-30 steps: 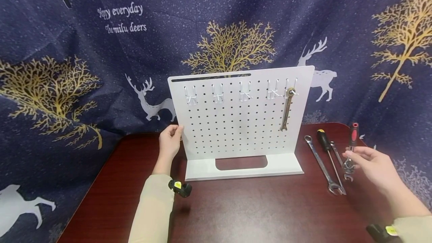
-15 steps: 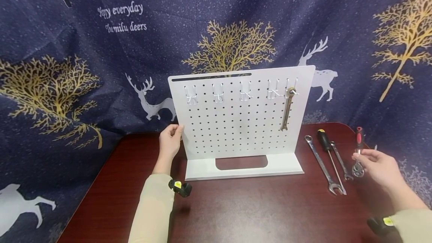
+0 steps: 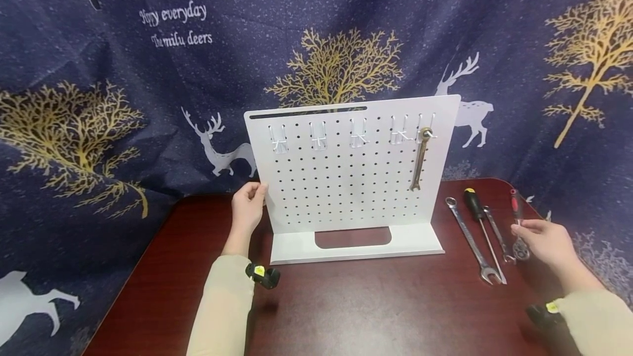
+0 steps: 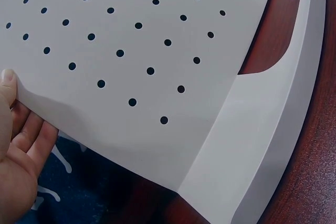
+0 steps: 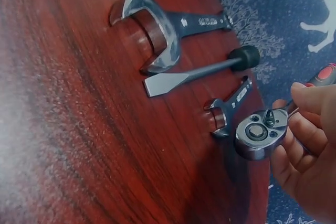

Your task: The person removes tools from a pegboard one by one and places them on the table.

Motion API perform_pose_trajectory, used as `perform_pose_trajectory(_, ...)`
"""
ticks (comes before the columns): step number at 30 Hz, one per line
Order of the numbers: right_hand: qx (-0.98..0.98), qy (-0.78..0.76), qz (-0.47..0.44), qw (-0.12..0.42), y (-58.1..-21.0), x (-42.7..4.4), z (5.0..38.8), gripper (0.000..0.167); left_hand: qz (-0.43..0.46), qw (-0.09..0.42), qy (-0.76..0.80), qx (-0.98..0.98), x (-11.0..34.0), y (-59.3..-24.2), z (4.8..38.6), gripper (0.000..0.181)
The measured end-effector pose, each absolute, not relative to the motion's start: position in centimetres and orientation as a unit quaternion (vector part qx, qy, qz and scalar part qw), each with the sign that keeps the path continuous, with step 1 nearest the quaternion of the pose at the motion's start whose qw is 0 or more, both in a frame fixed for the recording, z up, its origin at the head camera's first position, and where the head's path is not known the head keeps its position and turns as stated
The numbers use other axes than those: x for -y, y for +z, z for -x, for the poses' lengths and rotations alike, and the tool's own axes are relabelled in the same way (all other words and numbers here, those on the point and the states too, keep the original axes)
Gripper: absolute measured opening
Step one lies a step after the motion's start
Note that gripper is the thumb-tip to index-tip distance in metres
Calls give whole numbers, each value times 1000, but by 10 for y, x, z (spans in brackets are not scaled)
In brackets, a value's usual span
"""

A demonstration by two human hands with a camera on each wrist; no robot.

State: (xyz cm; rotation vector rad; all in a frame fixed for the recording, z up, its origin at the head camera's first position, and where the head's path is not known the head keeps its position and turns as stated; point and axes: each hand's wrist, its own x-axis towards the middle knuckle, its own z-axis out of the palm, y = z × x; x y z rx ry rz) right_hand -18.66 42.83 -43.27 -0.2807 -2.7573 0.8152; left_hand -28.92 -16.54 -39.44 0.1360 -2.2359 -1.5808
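Observation:
My left hand pinches the left edge of a white pegboard, thumb on the front face and fingers behind in the left wrist view. In my right hand is a ratchet wrench, gripped by its shaft. Its red-and-black handle points away from me, and its round head hangs just past the fingers, close to the small wrench. A flat-head screwdriver and a large combination wrench lie beside that wrench on the dark red table.
Several clear-backed white hooks line the pegboard's top. A brass-coloured wrench hangs from the rightmost hook. Behind the table hangs a blue curtain with deer and trees. The board's base has a cutout.
My right hand carried the ratchet wrench to the right, then slightly back left, uncovering the small wrench's near end. The left hand keeps its hold on the pegboard's edge.

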Motion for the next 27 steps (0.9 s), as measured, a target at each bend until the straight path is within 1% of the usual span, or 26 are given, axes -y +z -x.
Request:
perform_pose_trajectory(9, 956, 252, 90, 120, -442, -435, 197, 51, -48, 198, -565, 800, 166, -395, 290, 30)
perform_pose_trajectory(14, 960, 243, 104, 99, -440, -435, 201, 51, -47, 198, -566, 799, 166, -395, 290, 29)
perform_pose_trajectory(19, 963, 231, 114, 82, -437, -432, 203, 46, -48, 194, -566, 800, 166, -396, 290, 30)
perform_pose_trajectory(27, 966, 220, 120, 72, -438, -429, 206, 40, -45, 198, -571, 795, 166, -396, 291, 31)
